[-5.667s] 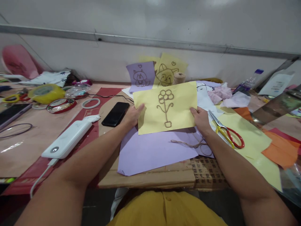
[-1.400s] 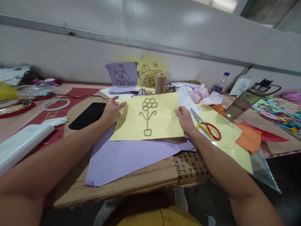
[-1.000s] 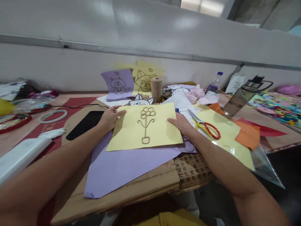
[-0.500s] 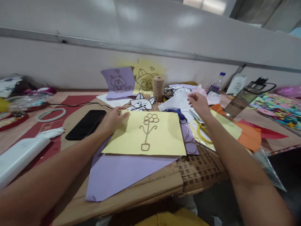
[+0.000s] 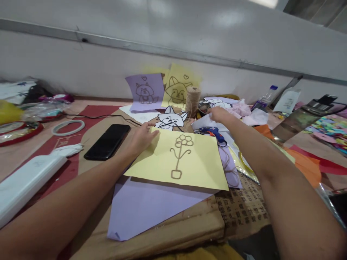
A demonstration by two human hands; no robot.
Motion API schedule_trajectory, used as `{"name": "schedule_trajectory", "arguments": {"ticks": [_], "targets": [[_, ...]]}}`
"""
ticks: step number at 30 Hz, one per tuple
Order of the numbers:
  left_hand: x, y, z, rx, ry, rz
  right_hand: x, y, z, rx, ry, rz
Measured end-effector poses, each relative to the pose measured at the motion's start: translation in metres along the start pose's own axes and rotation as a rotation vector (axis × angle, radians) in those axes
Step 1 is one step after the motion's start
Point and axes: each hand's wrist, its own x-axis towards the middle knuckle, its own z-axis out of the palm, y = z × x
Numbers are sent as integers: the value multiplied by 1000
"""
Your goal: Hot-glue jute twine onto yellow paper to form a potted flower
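My left hand grips the upper left edge of a yellow sheet of paper, thumb on top. On the sheet, brown twine forms a flower in a pot. Under it lies a larger purple sheet. My right hand reaches over white paper beside a small metal bowl; its fingertips are mostly hidden. A spool of twine stands just left of that hand. Below the hand, behind the yellow sheet, lies a blue glue gun. A white fox cutout lies behind the yellow sheet.
A black phone and a white box-shaped item lie to the left, near a roll of tape. Purple and yellow fox pictures lean on the wall. A tilted drink bottle and colourful scraps occupy the right.
My right hand has moved forward and left, down toward the metal bowl and white paper. My left hand stays on the yellow sheet. The whole view has shifted slightly left.
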Motion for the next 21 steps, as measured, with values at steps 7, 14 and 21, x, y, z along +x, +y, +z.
{"name": "schedule_trajectory", "arguments": {"ticks": [7, 14, 21], "targets": [[5, -7, 2, 25, -10, 39, -3, 12, -23, -56, 160, -15], [2, -1, 1, -10, -11, 29, -21, 32, -69, 209, 604, -16], [-1, 4, -1, -7, 2, 28, -65, 57, -68, 752, 900, -20]]}}
